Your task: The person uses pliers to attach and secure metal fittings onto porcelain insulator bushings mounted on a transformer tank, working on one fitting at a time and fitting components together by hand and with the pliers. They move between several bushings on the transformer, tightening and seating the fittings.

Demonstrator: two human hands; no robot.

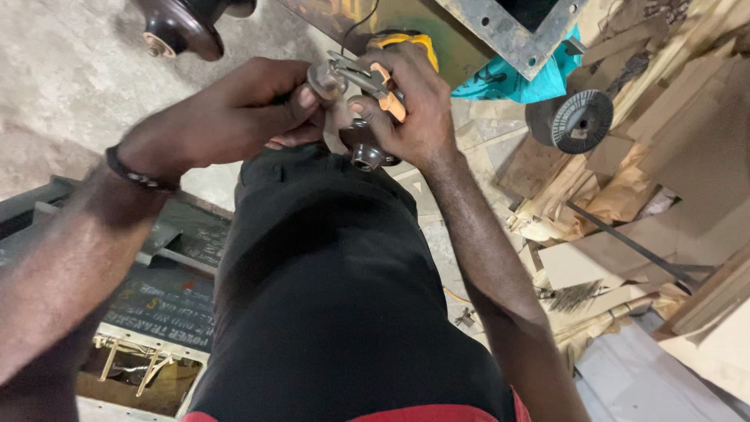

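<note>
this is a workshop, the rough repair or metalworking sort. the floor (70, 70) is bare, stained concrete. on the right lies a heap of cardboard and brown paper scraps (664, 133), with a dark spool of wire (580, 120) resting near it and a long metal bar (625, 241) slanting across the pile. at the far edge stands a heavy steel frame with bolt holes (508, 35), and a brown ribbed insulator (183, 27) lies at far left. near left sits a dark metal casing (168, 305) with brass-coloured parts (129, 363) inside an opening.
</note>
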